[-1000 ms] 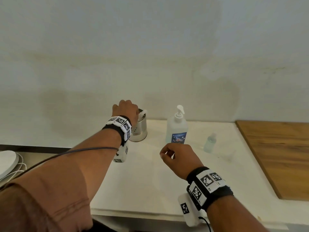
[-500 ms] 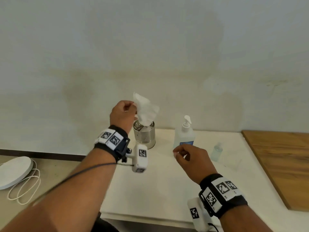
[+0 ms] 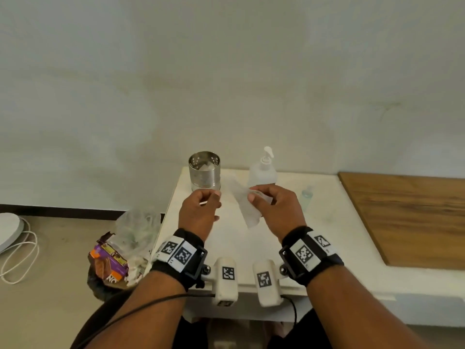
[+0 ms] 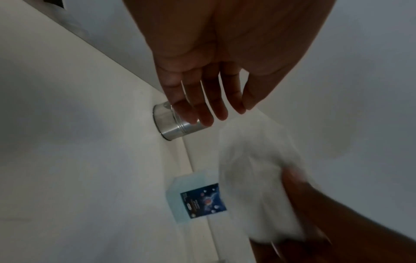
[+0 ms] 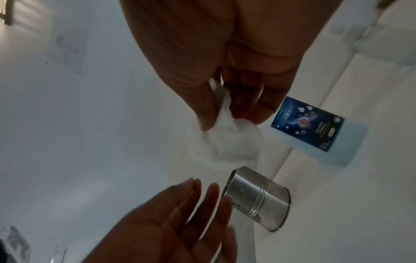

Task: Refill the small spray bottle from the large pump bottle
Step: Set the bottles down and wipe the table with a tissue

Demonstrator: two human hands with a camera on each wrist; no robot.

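Observation:
The large pump bottle [image 3: 263,170] stands at the back of the white table [image 3: 339,235], its blue label [image 5: 308,124] facing me. To its right stands the small clear spray bottle [image 3: 307,197], untouched. My right hand [image 3: 254,197] hovers in front of the pump bottle and pinches a white tissue [image 3: 245,207] between thumb and fingers [image 5: 207,113]. Just left of the tissue, my left hand [image 3: 215,206] holds nothing; the left wrist view shows its fingers [image 4: 202,110] straight and loose. Neither hand touches a bottle.
A perforated steel cup [image 3: 204,171] with more tissue inside stands at the table's back left corner. A wooden board [image 3: 402,217] lies on the right. On the floor to the left are a rubbish bag [image 3: 120,253] and a white disc [image 3: 7,230] with a cable.
My left hand pulled a tissue up out of the steel cup and carried it toward me. My right hand took hold of it and the left hand let go.

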